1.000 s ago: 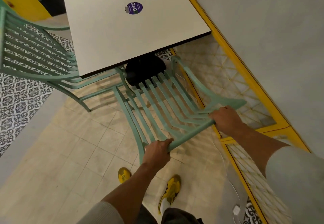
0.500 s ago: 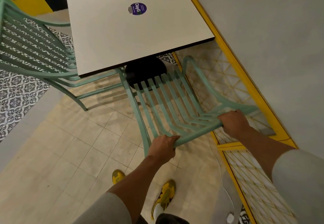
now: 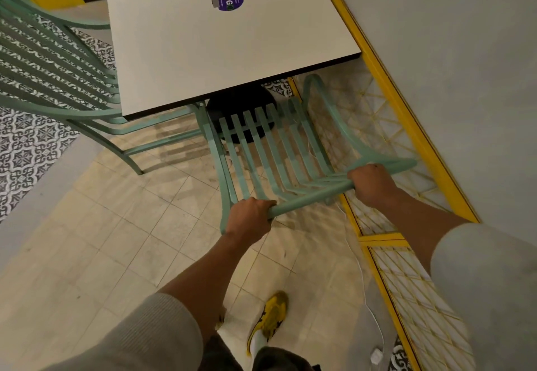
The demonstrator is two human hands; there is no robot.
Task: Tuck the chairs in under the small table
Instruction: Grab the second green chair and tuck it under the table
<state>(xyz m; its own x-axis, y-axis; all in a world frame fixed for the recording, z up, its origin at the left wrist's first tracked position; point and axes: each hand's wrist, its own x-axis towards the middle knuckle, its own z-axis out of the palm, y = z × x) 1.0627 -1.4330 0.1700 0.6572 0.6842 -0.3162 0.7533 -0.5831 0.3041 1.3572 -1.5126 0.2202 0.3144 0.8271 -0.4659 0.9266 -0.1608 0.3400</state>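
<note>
A mint-green slatted metal chair [image 3: 279, 149] stands in front of me, its seat partly under the near edge of the small white table [image 3: 186, 59]. My left hand [image 3: 251, 215] grips the left end of the chair's top back rail. My right hand [image 3: 370, 183] grips the same rail near its right end. A second green chair [image 3: 55, 80] stands at the table's left side, its back toward the left edge of view. The table's black round base [image 3: 241, 103] shows behind the slats.
A grey wall [image 3: 453, 80] with a yellow border strip [image 3: 406, 120] runs close along the right. A white cable and plug [image 3: 376, 356] lie on the floor at lower right. My yellow shoe [image 3: 271, 318] is on beige tiles; patterned tiles lie at left.
The chair has slid forward, its seat going further under the table edge. Both hands kept their grip on the back rail and moved with it, and I stepped closer.
</note>
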